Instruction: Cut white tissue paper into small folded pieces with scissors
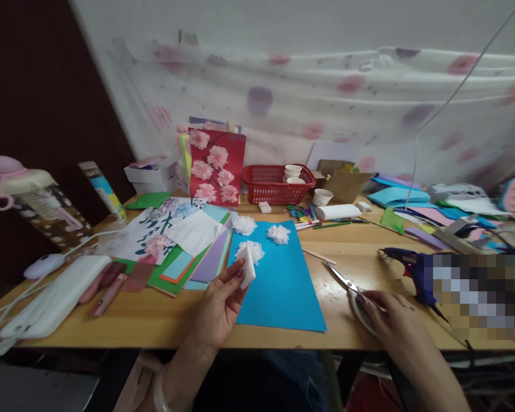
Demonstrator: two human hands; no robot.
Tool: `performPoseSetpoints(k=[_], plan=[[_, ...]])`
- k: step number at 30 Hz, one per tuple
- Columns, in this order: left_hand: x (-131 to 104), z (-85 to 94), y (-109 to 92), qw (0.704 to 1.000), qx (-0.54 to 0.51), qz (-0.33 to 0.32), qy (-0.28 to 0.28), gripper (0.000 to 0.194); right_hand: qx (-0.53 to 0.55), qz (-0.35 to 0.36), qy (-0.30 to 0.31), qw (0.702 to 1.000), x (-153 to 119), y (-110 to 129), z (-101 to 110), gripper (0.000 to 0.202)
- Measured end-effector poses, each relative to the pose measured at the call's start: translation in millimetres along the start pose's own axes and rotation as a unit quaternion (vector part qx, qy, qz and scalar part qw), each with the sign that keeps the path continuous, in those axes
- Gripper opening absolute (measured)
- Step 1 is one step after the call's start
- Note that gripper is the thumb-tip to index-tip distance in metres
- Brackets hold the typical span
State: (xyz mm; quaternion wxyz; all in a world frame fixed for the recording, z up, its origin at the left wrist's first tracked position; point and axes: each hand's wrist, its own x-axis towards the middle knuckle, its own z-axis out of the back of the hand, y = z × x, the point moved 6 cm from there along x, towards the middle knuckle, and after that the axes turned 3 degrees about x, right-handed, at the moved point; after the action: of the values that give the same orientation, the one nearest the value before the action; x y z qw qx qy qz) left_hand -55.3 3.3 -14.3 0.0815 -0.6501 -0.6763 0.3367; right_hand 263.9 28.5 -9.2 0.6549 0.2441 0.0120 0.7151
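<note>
Cluttered wooden table (360, 252) | left hand (218, 306) pinches folded tissue (248, 270) | right hand (395, 326) grips scissors (345, 281)

Desk (352, 252) – pale wood, smooth, a faint sheen noted. Blue sheet (283, 286) – matt paper. White flowers (278, 233) – crumpled tissue paper, soft and ruffled. Scissors (341, 278) – bright glossy metal blades. Red basket (277, 184) – moulded plastic mesh. Glue gun (405, 269) – blue plastic, slightly glossy. Backdrop (326, 103) – thin translucent cloth, spotted.
</note>
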Motion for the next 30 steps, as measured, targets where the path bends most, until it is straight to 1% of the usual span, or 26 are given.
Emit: performPoseSetpoints(k=[3, 7, 10, 11, 13, 14, 16, 17, 18, 19, 20, 21, 23, 24, 26, 27, 28, 29, 30], plan=[[0.4, 1.9, -0.2, 0.998, -0.040, 0.024, -0.034, 0.026, -0.042, 0.008, 0.002, 0.999, -0.1, -8.7, -1.1, 0.043], [4.9, 7.0, 6.3, 0.991, -0.076, 0.061, -0.092, 0.028, -0.077, 0.020, 0.003, 0.997, 1.5, -10.6, -1.2, 0.039], [6.1, 7.1, 9.7, 0.986, -0.098, 0.081, -0.106, 0.029, -0.067, 0.030, 0.008, 0.997, 1.3, -8.1, -0.5, 0.031], [5.7, 6.9, 9.4, 0.986, -0.102, 0.082, -0.108, 0.029, -0.063, 0.025, 0.010, 0.998, 0.1, -8.5, 0.6, 0.028], [4.3, 6.2, 8.1, 0.985, -0.103, 0.080, -0.109, 0.029, -0.049, -0.007, -0.003, 0.999, -4.5, -11.6, 7.6, 0.024], [3.6, 5.4, 7.7, 0.986, -0.102, 0.081, -0.104, 0.029, -0.030, -0.026, -0.006, 0.999, -8.1, -13.0, 12.2, 0.022], [2.8, 3.8, 8.1, 0.987, -0.099, 0.085, -0.091, 0.029, 0.053, -0.053, 0.006, 0.997, -16.2, -11.0, 21.5, 0.022], [2.7, 3.0, 8.8, 0.988, -0.098, 0.088, -0.082, 0.029, 0.123, -0.054, 0.036, 0.990, -20.1, -5.6, 23.3, 0.025], [2.7, 2.5, 9.8, 0.988, -0.097, 0.089, -0.075, 0.029, 0.202, -0.054, 0.049, 0.977, -23.2, 1.7, 26.2, 0.028], [2.7, 2.3, 10.9, 0.989, -0.095, 0.090, -0.071, 0.028, 0.287, -0.060, 0.075, 0.953, -25.7, 11.1, 25.7, 0.031], [2.7, 2.4, 11.9, 0.989, -0.094, 0.089, -0.070, 0.028, 0.377, -0.067, 0.097, 0.919, -27.4, 22.6, 23.0, 0.032], [2.4, 2.6, 12.8, 0.989, -0.094, 0.088, -0.070, 0.027, 0.469, -0.074, 0.123, 0.871, -28.6, 36.6, 17.2, 0.033], [1.2, 3.0, 13.7, 0.989, -0.093, 0.086, -0.077, 0.026, 0.621, -0.076, 0.202, 0.754, -31.8, 73.1, -2.8, 0.040], [0.3, 2.7, 13.7, 0.989, -0.093, 0.085, -0.080, 0.026, 0.685, -0.053, 0.247, 0.683, -34.6, 95.6, -12.7, 0.050], [-1.7, 1.5, 13.1, 0.989, -0.090, 0.085, -0.083, 0.027, 0.776, -0.011, 0.319, 0.545, -44.0, 137.4, -28.1, 0.064], [-2.8, 1.2, 12.5, 0.989, -0.087, 0.085, -0.087, 0.027, 0.814, -0.005, 0.336, 0.474, -49.4, 154.0, -32.6, 0.079], [-3.8, 1.2, 11.8, 0.988, -0.085, 0.084, -0.093, 0.027, 0.835, -0.007, 0.355, 0.420, -55.6, 167.8, -36.1, 0.085], [-4.6, 1.4, 11.3, 0.988, -0.083, 0.082, -0.100, 0.028, 0.847, -0.013, 0.370, 0.382, -61.9, 178.5, -37.7, 0.085], [-5.3, 1.8, 11.0, 0.988, -0.080, 0.081, -0.107, 0.028, 0.848, -0.021, 0.387, 0.361, -67.9, 186.6, -38.0, 0.086]])
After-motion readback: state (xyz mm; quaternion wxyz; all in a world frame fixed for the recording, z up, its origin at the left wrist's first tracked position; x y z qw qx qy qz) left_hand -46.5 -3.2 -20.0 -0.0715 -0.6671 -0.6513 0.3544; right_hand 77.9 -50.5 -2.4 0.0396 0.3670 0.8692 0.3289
